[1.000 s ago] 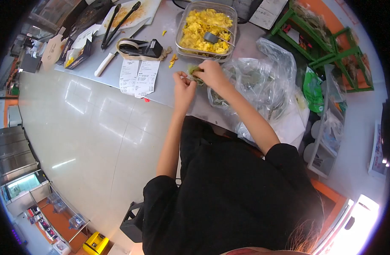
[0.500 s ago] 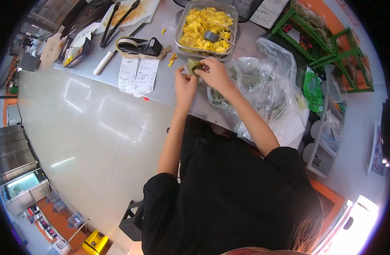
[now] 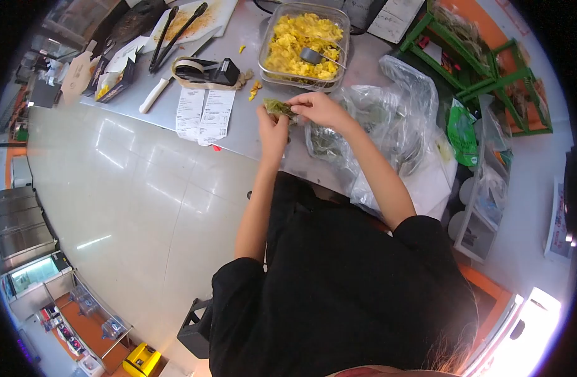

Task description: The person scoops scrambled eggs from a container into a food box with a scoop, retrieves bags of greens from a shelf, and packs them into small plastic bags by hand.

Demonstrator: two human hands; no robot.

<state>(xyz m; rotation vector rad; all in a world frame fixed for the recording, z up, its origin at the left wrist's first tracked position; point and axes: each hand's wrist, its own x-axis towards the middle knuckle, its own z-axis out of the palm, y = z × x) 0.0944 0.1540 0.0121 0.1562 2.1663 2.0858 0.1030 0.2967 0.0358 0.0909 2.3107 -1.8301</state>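
A small crumpled green leafy bundle is pinched between my two hands, at the near side of the glass container. My left hand closes on its lower left part. On the right end, the thumb and fingers of my right hand are pressed together on it. Whether the bundle has a clear plastic wrap, I cannot make out. Scrambled egg fills the container, with a grey scoop resting in it. Clear plastic bags with green leaves inside lie right of my right hand.
Two printed receipts, a tape dispenser and a white-handled knife lie to the left. Black tongs rest on a stained cutting board. Egg scraps dot the metal table. Green crates stand at right.
The green bundle has been turned and shows more of its leafy side. My left hand has shifted slightly downward, and my right fingers now grip the right end.
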